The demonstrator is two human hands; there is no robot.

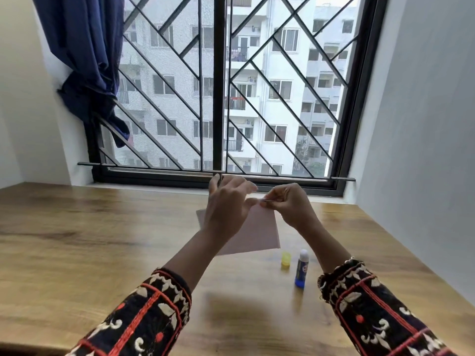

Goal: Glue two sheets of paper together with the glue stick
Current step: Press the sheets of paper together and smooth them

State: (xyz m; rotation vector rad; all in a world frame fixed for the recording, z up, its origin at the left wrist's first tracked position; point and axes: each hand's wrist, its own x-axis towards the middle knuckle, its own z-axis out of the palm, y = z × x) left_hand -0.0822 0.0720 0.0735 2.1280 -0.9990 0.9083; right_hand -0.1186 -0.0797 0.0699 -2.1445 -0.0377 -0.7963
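My right hand [282, 205] pinches what looks like the far corner of the pink paper [257, 233], toward the window edge of the desk [102, 240]. My left hand [226, 201] is loosely spread, touching there. I'd square the corners first, then smooth outward. The glue stick [301, 269] stands nearer me.

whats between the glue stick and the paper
The yellow cap stands there on the table, just left of the glue stick and below the near right corner of the paper. The head view shows it.
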